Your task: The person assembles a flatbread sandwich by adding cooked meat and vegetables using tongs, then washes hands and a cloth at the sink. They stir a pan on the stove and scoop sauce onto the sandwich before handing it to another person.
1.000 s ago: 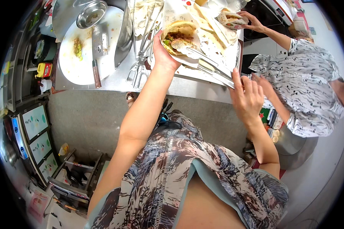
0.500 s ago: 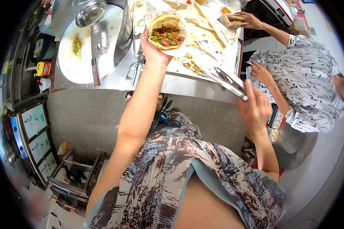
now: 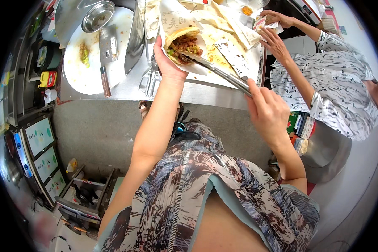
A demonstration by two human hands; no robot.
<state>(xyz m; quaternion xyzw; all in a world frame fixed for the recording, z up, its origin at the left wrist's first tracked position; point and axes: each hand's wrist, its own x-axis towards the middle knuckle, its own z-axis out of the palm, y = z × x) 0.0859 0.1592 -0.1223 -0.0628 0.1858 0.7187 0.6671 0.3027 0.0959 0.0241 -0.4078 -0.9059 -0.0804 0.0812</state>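
My left hand [image 3: 170, 65] is closed around a flatbread pocket [image 3: 188, 32] in a white paper bag [image 3: 172, 16]. Chopped brown meat with green bits [image 3: 184, 43] fills its mouth, which is tilted toward me. Metal tongs [image 3: 224, 76] reach across from the right, gripped by my right hand [image 3: 269, 110]. Their tips are in or against the filling; the exact contact is hard to see. Below the tongs is a white tray [image 3: 253, 67] with crumbs and a flat metal blade-like piece [image 3: 232, 58].
On the left, a cleaver [image 3: 109, 47] lies on a round white chopping board [image 3: 77, 77], beside chopped scraps [image 3: 84, 54] and a steel bowl [image 3: 98, 17]. An upright metal guard [image 3: 134, 38] borders the board. At right, a co-worker's hands [image 3: 277, 44] hold a wrapped item [image 3: 269, 24].
My right hand has brought the tongs left and up, from over the tray to the filling. The flatbread has tilted and turned. The co-worker's second hand has risen to the wrapped item.
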